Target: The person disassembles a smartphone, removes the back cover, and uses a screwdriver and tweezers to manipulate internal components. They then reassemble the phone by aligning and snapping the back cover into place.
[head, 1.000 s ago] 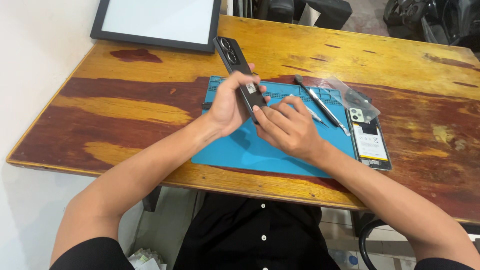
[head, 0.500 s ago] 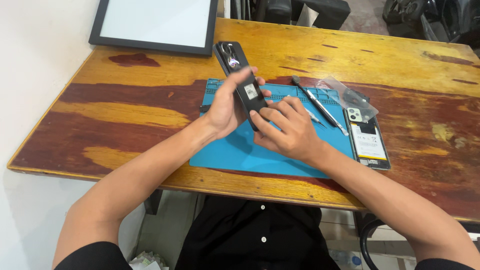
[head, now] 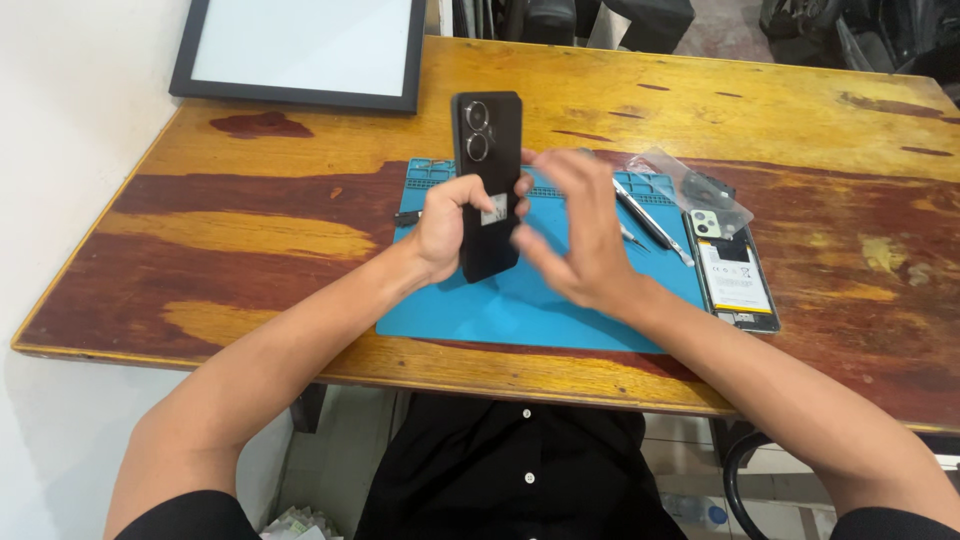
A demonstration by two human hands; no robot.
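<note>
While the left hand [head: 447,222] grips a black phone [head: 487,185] upright over the blue work mat [head: 470,310], back cover and twin camera rings facing up at the wearer, the right hand [head: 578,237] hovers just beside it with fingers spread and holding nothing (it is blurred, so finer detail is lost). On the mat's far right lie slim metal tools [head: 650,218]. Just off the mat sits an opened phone [head: 738,275] with its insides showing, a clear plastic bag [head: 690,185] near it. A black-framed white board [head: 305,50] rests at the wooden table's [head: 200,200] far edge.
</note>
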